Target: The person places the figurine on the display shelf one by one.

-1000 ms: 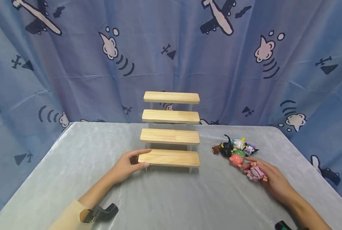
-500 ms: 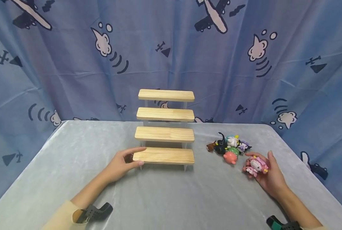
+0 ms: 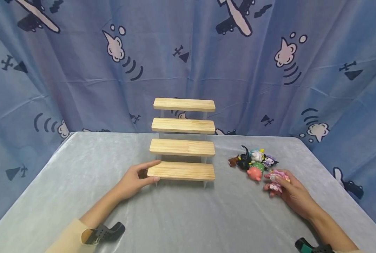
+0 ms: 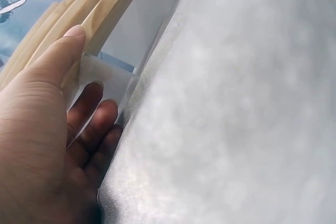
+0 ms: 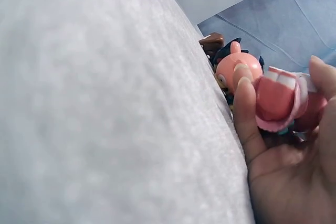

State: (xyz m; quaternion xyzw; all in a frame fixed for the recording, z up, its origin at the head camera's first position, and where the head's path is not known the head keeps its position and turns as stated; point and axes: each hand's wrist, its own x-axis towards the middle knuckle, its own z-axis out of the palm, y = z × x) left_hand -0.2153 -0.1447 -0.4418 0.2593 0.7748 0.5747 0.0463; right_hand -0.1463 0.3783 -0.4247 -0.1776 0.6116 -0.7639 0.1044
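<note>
My left hand (image 3: 135, 180) grips the left end of the lowest wooden tier on a four-step display stand (image 3: 180, 170). In the left wrist view its thumb lies on the wood edge, and the other fingers curl by the translucent support (image 4: 107, 74). At the right, my right hand (image 3: 296, 196) holds a pink figurine (image 3: 277, 180), thumb across it and fingers beneath. The right wrist view shows the figurine's rounded pink and white underside (image 5: 278, 95). Just beyond the fingertips sits a coral-pink round figure (image 3: 255, 173) at the front of a cluster of small figurines.
That cluster includes a black figure (image 3: 244, 162) with a curved tail, a brown one (image 3: 233, 161), a white one (image 3: 256, 156) and a purple-and-black one (image 3: 270, 161). A pale cloth covers the table (image 3: 181, 218). A blue patterned curtain (image 3: 188, 52) hangs behind.
The pink figurine has turned within my right hand; half a second ago its face showed upward, and now the thumb lies over it. My left hand keeps its grip on the stand.
</note>
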